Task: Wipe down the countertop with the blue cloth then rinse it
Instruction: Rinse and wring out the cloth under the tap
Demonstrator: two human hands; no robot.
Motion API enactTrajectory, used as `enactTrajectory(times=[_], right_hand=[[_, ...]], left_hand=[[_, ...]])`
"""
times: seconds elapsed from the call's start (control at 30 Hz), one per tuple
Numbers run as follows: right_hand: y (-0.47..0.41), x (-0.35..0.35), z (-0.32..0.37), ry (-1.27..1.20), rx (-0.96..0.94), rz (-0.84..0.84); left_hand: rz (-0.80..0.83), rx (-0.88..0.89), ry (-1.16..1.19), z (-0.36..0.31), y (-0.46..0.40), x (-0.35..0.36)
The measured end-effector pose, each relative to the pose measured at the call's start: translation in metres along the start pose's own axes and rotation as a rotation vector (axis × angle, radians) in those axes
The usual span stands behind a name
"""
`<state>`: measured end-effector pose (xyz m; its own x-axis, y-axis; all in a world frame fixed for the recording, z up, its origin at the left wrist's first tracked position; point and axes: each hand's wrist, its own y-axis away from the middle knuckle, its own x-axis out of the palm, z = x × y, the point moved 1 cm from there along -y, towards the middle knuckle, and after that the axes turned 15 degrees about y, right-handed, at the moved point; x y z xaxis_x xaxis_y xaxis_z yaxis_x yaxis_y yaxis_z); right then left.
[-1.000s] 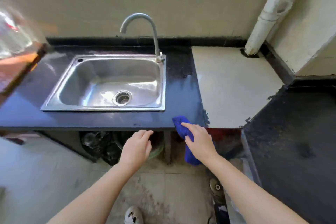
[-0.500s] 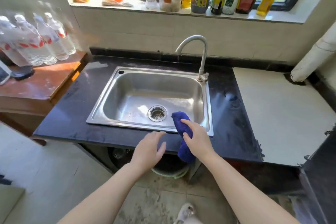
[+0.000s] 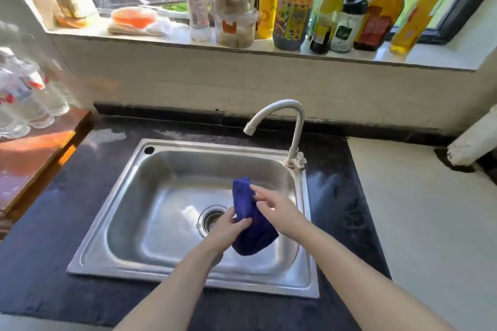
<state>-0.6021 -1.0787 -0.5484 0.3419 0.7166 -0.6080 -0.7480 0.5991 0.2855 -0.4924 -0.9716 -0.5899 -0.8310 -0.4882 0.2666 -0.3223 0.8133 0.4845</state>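
The blue cloth (image 3: 251,219) is held above the basin of the steel sink (image 3: 139,212), over its right half, just right of the drain (image 3: 211,219). It is a deep blue, thick and fuzzy, folded or bunched into a long hanging shape, with its top end up and its wider bottom end hanging toward the near edge of the sink. The left hand (image 3: 228,228) pinches the cloth near its middle with curled fingers. The right hand (image 3: 277,209) lies against the right side of the cloth with fingers mostly straight. The faucet (image 3: 285,121) stands at the far right corner of the sink, and no water is seen running. The dark countertop (image 3: 48,223) around the sink has wet patches.
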Motion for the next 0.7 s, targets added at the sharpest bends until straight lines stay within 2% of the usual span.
enactTrajectory(times=[0.07,0.13,0.17,0.2,0.33,0.5,0.7], right_hand=[[-0.018,-0.032,-0.012,-0.040,0.098,-0.201],[-0.034,-0.064,-0.030,0.084,0.224,-0.464],[-0.043,-0.076,-0.036,0.166,0.291,-0.529],[-0.050,-0.083,-0.043,0.249,0.356,-0.540],[-0.089,-0.086,-0.060,0.428,0.485,-0.381],[-0.098,-0.074,-0.063,0.503,0.536,-0.495],[-0.097,-0.055,-0.052,0.790,0.524,-0.478]], left_hand=[[-0.060,-0.036,0.080,0.000,-0.016,-0.002],[-0.092,-0.069,0.132,0.001,-0.027,-0.005],[-0.101,-0.079,0.148,0.000,-0.033,-0.009],[-0.108,-0.086,0.158,-0.002,-0.036,-0.012],[-0.124,-0.124,0.188,-0.015,-0.047,-0.027],[-0.075,-0.142,0.203,-0.035,-0.069,-0.051],[0.000,-0.194,0.202,-0.049,-0.099,-0.063]])
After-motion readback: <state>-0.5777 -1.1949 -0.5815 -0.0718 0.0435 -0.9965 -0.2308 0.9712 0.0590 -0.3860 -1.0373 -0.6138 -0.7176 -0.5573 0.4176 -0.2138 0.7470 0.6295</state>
